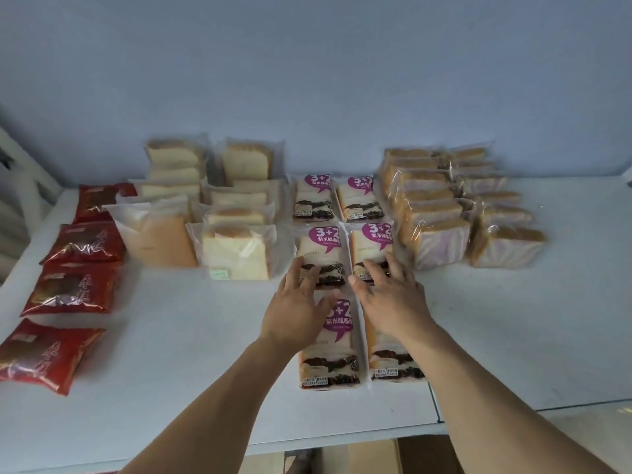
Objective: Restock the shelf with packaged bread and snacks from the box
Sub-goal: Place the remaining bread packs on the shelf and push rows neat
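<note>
On the white shelf (178, 336) lie two columns of purple-labelled bread packs. My left hand (297, 309) rests with spread fingers across the front-left pack (328, 357) and touches the middle-left pack (319, 248). My right hand (390, 295) lies flat over the front-right pack (393, 367), fingertips on the middle-right pack (371, 244). Neither hand grips anything. Two more such packs (314, 196) sit behind. The box itself I cannot make out with certainty.
Red snack bags (73, 289) line the left side. Plain white sliced bread packs (236, 254) stand left of centre, purple-swirled toast packs (434, 241) to the right. A pale wall rises behind. Brown cardboard (372, 456) shows below the shelf's front edge.
</note>
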